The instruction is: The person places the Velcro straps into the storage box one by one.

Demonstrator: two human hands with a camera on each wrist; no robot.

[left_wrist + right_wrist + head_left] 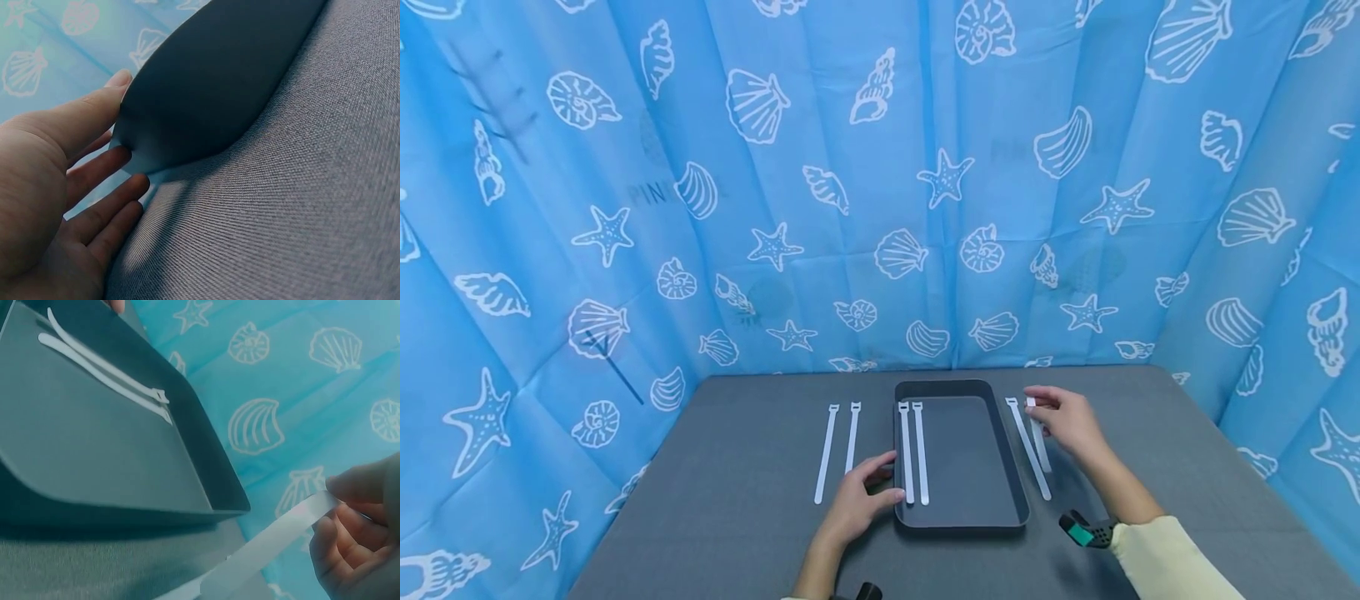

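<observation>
A dark grey rectangular tray (955,528) stands on the table, two white cable ties (907,454) with slotted heads lying side by side along its left part. My left hand (859,502) holds the tray at its near left side. In the left wrist view, its thumb (94,115) is at the rim and the other fingers lie against the wall. To the right of the tray, my right hand (1067,419) pinches the head end of a white cable tie (269,547) between thumb and fingers. Another cable tie (1028,450) lies slanted between that hand and the tray.
Two more white cable ties (826,454) lie left of the tray on the grey cloth-covered table (715,500). Behind the table hangs a blue curtain (850,208) with white shells and starfish. A dark band (1088,530) is on the right wrist.
</observation>
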